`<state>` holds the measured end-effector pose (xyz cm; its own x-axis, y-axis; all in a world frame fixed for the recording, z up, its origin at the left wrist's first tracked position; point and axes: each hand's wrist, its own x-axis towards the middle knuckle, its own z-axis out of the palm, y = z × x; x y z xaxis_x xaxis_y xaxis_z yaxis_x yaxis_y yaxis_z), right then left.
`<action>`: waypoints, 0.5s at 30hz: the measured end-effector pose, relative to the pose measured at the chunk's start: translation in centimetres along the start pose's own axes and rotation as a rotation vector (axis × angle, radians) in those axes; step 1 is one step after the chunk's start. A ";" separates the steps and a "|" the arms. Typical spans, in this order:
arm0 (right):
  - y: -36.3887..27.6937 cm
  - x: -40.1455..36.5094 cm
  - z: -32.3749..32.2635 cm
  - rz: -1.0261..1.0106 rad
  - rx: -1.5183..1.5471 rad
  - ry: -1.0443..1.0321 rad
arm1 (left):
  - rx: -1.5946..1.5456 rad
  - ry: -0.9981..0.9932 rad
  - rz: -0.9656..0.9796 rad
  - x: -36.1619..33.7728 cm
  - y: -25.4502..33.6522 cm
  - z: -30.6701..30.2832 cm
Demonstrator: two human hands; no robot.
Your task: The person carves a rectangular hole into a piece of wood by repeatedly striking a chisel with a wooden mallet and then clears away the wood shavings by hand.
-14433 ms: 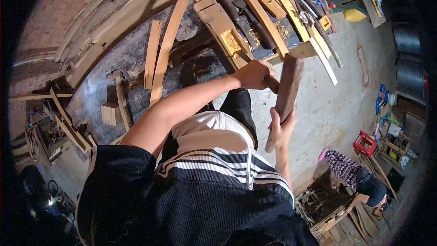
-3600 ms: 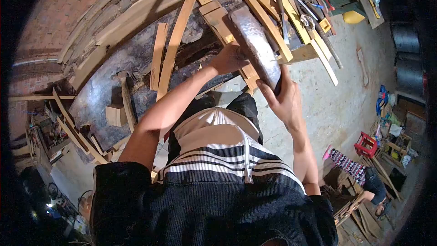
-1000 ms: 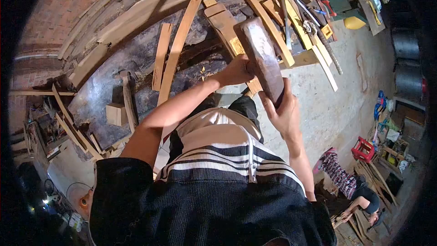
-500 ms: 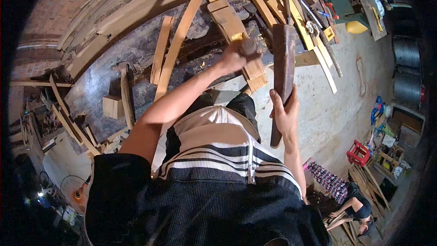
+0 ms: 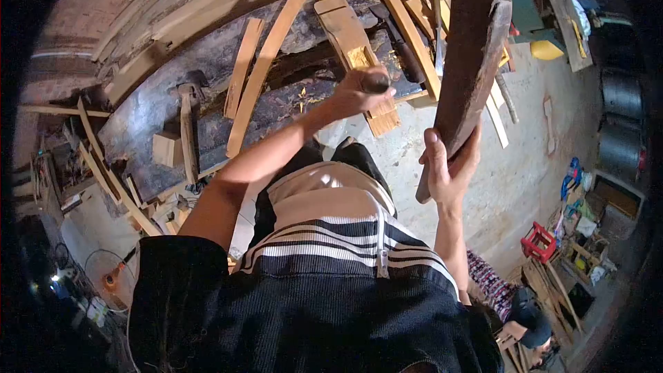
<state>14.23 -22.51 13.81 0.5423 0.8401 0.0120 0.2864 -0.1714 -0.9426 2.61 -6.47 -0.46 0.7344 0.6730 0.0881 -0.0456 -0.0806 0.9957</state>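
Note:
My left hand (image 5: 349,95) is wrapped round the handle of a chisel (image 5: 376,83), its round dark butt turned up toward me; the blade is hidden. Beneath it lies a pale wooden block (image 5: 340,26) with a hollow cut in its top and chips about the hollow. Off to the right, my right hand (image 5: 450,166) grips a long, heavy, dark wooden mallet (image 5: 471,62) near its narrow end. The mallet's thick end is raised toward the camera, apart from the chisel.
A hammer (image 5: 188,128) and a small wooden cube (image 5: 167,148) lie at the left of the dark bench. Long wooden strips (image 5: 276,48) cross it. A red stool (image 5: 539,240) stands at lower right, near another person (image 5: 528,318) bending over timber.
The mallet has risen toward the camera and swung up and right with my right hand. My left hand stays at the block on the chisel. The other person has bent their head.

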 end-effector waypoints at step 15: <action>3.1 0.0 -2.4 -0.117 -0.566 -0.525 | 0.195 0.047 0.005 -4.5 -0.9 4.7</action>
<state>16.98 -24.25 11.67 0.0789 0.9783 -0.1917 0.7545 -0.1843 -0.6299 2.56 -12.88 -1.93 0.7019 0.7053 0.0993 0.0861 -0.2223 0.9712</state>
